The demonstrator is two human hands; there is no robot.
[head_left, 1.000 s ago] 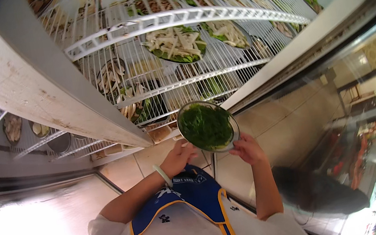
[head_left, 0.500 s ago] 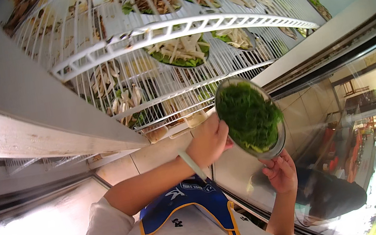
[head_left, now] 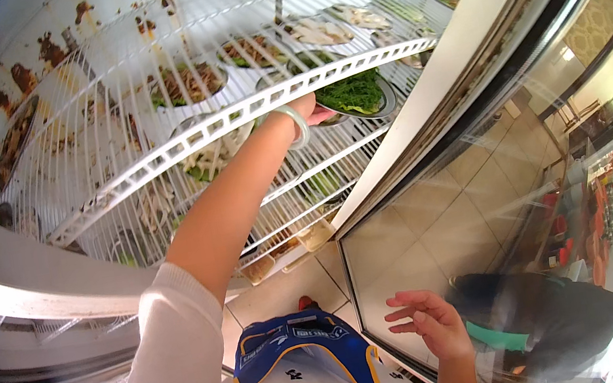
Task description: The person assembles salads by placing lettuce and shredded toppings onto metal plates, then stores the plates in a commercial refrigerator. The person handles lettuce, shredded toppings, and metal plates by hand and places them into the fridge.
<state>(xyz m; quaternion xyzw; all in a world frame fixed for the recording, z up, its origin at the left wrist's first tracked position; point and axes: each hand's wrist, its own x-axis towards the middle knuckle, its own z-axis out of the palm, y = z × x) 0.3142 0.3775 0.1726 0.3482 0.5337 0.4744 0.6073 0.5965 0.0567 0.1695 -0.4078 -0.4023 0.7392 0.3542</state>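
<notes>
My left hand (head_left: 307, 110) reaches into a white refrigerated cabinet, beneath the front rail of the upper wire shelf (head_left: 230, 116). It grips the near left edge of a plate (head_left: 390, 96) heaped with feathery dark green leaves (head_left: 357, 93). The rail hides part of that hand and of the plate. A pale bangle (head_left: 299, 128) circles the left wrist. Low on the right, my right hand (head_left: 433, 322) hangs in the air near the glass door, fingers spread, holding nothing.
Plates of brown strips on lettuce (head_left: 187, 84) and pale slices (head_left: 319, 31) stand on the upper shelf. Below is another plate of pale pieces (head_left: 209, 157). The open glass door (head_left: 472, 173) stands at right, beside the cabinet's side frame (head_left: 394, 137). Rust marks the back wall.
The plate of greens has gone from in front of the shelves to inside, under the upper rail, in my left hand. My right hand has let go of it and dropped lower.
</notes>
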